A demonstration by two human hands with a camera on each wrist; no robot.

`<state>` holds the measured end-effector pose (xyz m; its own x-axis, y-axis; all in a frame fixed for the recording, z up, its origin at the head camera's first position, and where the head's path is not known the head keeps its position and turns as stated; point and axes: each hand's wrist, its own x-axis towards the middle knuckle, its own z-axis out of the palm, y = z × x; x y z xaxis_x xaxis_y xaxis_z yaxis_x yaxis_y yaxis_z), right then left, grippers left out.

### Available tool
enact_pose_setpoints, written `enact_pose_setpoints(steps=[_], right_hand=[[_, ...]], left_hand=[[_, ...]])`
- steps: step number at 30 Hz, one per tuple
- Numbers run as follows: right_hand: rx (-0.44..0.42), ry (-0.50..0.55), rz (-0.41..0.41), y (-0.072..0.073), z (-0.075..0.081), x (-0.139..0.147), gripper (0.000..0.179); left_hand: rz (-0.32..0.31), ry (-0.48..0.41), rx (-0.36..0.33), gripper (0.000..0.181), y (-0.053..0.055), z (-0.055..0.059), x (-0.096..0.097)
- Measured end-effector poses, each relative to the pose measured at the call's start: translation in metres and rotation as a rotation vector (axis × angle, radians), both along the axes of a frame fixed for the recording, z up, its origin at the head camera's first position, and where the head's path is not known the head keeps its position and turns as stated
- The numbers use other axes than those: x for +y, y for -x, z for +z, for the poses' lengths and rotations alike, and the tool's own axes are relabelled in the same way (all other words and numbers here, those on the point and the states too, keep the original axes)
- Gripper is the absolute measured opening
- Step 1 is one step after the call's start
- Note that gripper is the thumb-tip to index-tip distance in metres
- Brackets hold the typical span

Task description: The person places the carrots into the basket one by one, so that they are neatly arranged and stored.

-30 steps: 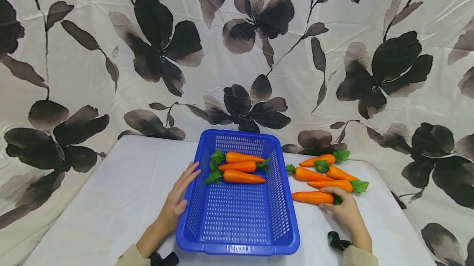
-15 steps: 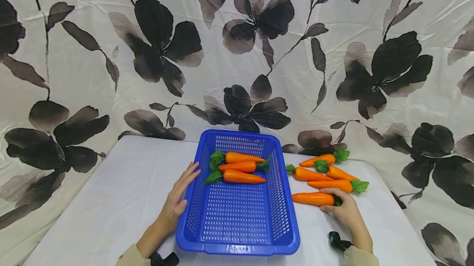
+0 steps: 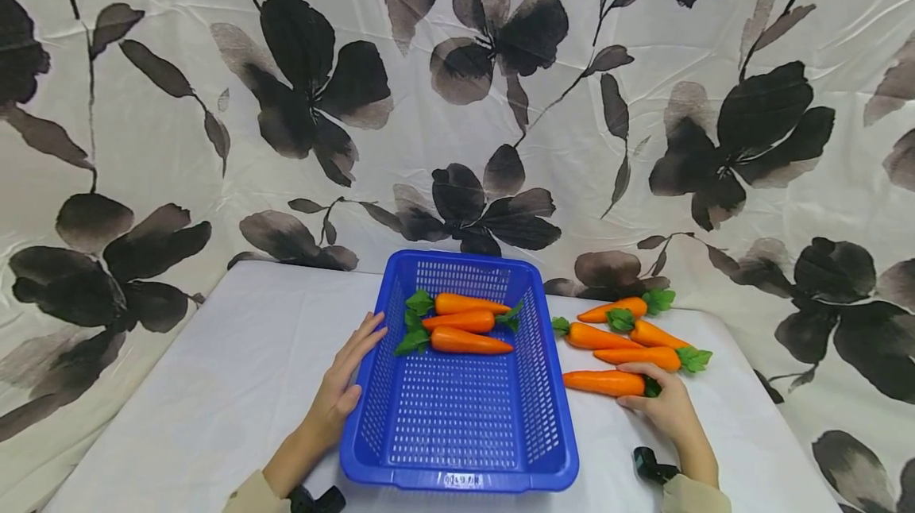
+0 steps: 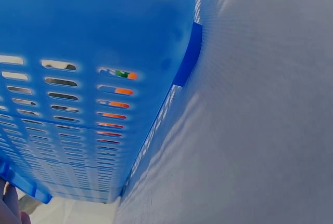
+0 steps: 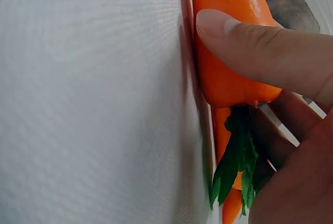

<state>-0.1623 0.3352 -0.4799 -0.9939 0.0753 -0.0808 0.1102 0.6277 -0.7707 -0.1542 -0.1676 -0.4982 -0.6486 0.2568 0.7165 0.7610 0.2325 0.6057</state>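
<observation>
Could snag the near carrot (image 3: 600, 383) on the right wall of the blue perforated basket (image 3: 400, 478) if pulled left too low, or nudge the neighbouring carrot (image 3: 636, 356) just beyond by spreading fingers wide. Pinches the near carrot by its thick end with the right hand (image 3: 668, 402), low at the white cloth (image 3: 200, 378) right of the basket, thumb nearer, fingers farther. Holds nothing with the left hand (image 3: 341, 386), resting extended fingers against the left rim.

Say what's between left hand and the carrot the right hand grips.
The blue basket separates the left hand from the gripped carrot, as the head view shows; its three carrots lie toward the far end.
</observation>
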Motion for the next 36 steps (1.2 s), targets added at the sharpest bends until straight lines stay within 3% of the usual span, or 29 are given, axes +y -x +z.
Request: enact_pose_setpoints(steps=[13,19,25,36], right_hand=[[-0.018,-0.022,-0.018,-0.001,0.006,-0.001,0.052],[0.043,-0.046,0.006,-0.003,0.012,0.0,0.052],[0.094,-0.021,0.015,-0.003,0.025,-0.002,0.053],[0.093,0.044,-0.078,-0.004,0.052,-0.01,0.055]], left_hand=[[0.01,0.008,-0.015,0.065,-0.001,0.001,0.0],[0.014,0.011,-0.016,0.065,-0.002,0.0,0.0],[0.01,0.006,-0.007,0.066,-0.001,-0.001,0.0],[0.0,-0.001,0.004,0.065,0.0,-0.002,0.0]])
